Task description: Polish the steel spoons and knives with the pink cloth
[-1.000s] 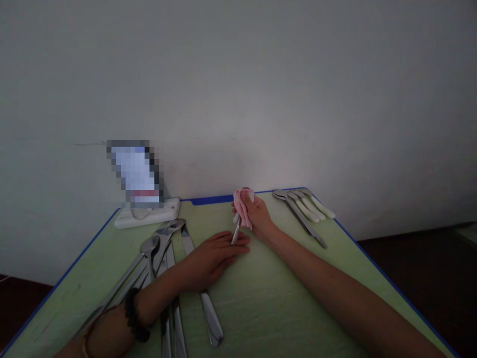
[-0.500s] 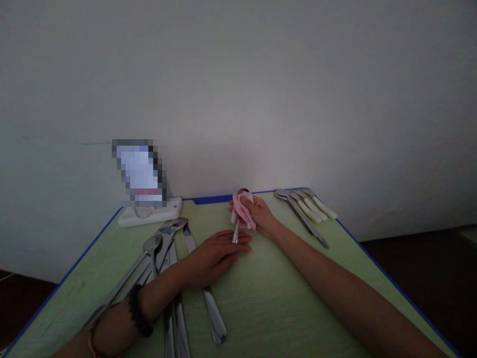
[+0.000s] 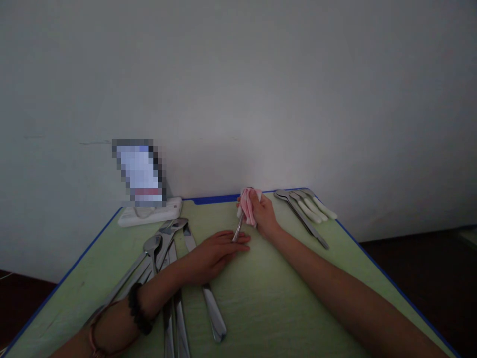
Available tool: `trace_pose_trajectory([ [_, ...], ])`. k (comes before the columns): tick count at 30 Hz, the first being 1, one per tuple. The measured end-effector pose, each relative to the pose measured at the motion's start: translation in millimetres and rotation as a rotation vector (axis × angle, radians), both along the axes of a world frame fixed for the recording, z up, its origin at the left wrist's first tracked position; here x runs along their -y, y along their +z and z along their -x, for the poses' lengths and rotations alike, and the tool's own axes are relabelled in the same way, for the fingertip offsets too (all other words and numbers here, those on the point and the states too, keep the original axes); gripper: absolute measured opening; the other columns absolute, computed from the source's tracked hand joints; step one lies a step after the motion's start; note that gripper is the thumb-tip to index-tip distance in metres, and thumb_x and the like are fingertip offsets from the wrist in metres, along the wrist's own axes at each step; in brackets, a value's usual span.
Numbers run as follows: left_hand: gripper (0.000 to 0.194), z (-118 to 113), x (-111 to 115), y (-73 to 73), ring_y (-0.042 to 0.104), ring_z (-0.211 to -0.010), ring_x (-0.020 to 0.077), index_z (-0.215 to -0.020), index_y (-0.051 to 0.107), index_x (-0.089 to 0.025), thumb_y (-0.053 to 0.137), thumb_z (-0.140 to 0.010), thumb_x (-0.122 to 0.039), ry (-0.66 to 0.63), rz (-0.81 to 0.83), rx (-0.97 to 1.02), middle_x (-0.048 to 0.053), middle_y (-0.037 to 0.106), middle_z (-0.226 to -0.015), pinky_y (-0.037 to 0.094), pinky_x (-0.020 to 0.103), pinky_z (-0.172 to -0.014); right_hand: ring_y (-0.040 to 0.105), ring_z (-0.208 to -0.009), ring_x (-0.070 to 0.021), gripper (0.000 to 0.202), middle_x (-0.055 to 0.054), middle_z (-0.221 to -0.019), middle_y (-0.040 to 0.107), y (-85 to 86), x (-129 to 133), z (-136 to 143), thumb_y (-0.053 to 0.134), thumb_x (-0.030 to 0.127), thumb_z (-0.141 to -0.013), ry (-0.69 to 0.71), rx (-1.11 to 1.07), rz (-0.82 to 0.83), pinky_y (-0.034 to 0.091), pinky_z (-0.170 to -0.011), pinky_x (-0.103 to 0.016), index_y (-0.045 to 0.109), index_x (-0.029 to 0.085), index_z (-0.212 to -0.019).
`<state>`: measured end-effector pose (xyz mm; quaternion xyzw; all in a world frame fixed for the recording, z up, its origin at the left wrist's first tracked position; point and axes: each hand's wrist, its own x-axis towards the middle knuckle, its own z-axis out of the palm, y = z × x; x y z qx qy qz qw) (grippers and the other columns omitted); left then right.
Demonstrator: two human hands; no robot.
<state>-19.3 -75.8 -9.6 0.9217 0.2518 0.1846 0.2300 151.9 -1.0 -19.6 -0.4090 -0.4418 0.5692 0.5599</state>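
My right hand (image 3: 266, 211) is closed round a folded pink-and-white cloth (image 3: 247, 203), which covers the upper part of a metal spoon. Only the lower handle of the spoon (image 3: 237, 229) shows below the cloth. The tip of that handle sits between the fingers of my left hand (image 3: 218, 253), whose fingers are nearly straight and close together. Under and beside my left forearm lies a loose pile of metal spoons (image 3: 152, 244) and other long-handled cutlery. One metal piece (image 3: 215, 313) passes beneath my left hand, its middle hidden.
At the back right lie long metal spoons (image 3: 298, 214) and several pieces with pale handles (image 3: 316, 206). A blurred phone screen (image 3: 139, 171) leans above a white base (image 3: 149, 215) at the back left. The green table (image 3: 283, 308) has a blue edge and meets the wall.
My right hand and the cloth have moved slightly right, and the cloth now covers the spoon's rounded end. The spoon's handle leans more to the right. My left hand has hardly moved.
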Motion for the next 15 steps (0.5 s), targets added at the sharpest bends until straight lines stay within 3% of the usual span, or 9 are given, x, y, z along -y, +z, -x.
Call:
trace_pose_trajectory([
  [5, 0.037, 0, -2, -6.8, 0.043, -0.127, 0.0183, -0.125, 0.051, -0.021, 0.037, -0.091, -0.014, 0.037, 0.032, 0.067, 0.006, 0.05, -0.136, 0.034, 0.038, -0.107, 0.06, -0.048, -0.0128, 0.041, -0.006, -0.068, 0.069, 7.0, 6, 3, 0.054, 0.053, -0.08, 0.15, -0.057, 0.153, 0.048, -0.042, -0.022, 0.063, 0.013, -0.083],
  [10, 0.035, 0, -1, -7.5, 0.054, -0.111, 0.0193, -0.125, 0.052, -0.021, 0.038, -0.093, -0.02, 0.147, 0.079, 0.013, 0.008, 0.059, -0.125, 0.042, 0.035, -0.098, 0.06, -0.049, -0.0117, 0.037, -0.006, -0.067, 0.069, 9.7, 13, 7, 0.057, 0.048, -0.08, 0.294, -0.024, 0.154, 0.048, -0.044, -0.021, 0.065, 0.012, -0.075],
  [15, 0.035, -1, -1, -6.5, 0.054, -0.112, 0.0197, -0.124, 0.053, -0.018, 0.036, -0.093, -0.02, 0.151, 0.092, 0.034, 0.009, 0.059, -0.125, 0.042, 0.035, -0.099, 0.058, -0.047, -0.0109, 0.031, -0.005, -0.066, 0.069, 9.1, 13, 7, 0.057, 0.043, -0.082, 0.299, -0.066, 0.192, 0.046, -0.042, -0.021, 0.065, 0.013, -0.076],
])
